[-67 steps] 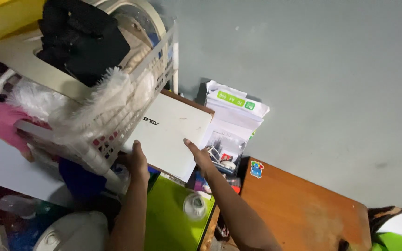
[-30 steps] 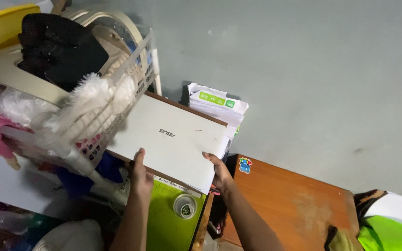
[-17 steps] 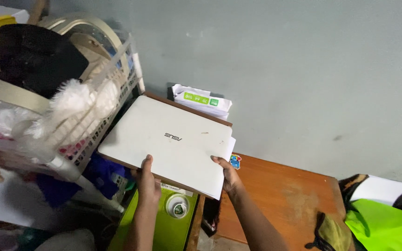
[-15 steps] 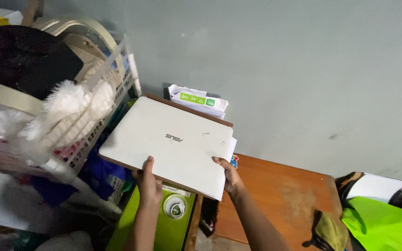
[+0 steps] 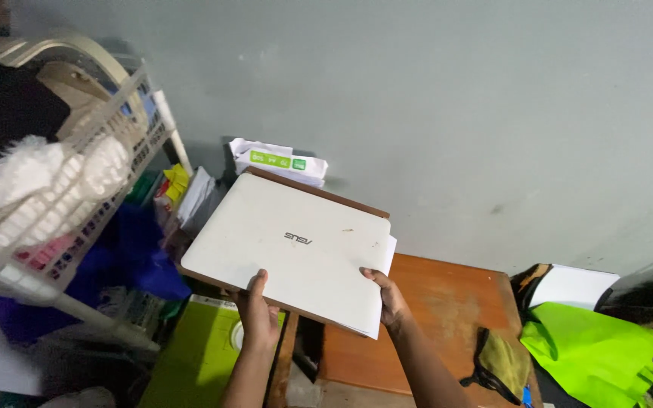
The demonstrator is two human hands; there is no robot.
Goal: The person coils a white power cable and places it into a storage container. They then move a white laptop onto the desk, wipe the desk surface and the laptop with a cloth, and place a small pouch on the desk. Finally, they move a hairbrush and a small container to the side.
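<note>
Both forearms reach forward, left hand [image 5: 260, 311] and right hand [image 5: 390, 301] each closed in a grip, thumbs on top.

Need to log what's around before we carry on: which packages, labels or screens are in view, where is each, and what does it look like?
White laptop: shut, flat rectangle, small dark logo on the lid, held by left hand and right hand.
Paper ream package: behind the laptop, against the wall, white wrapper with green labels.
Green flat box: below the laptop, lime green.
</note>
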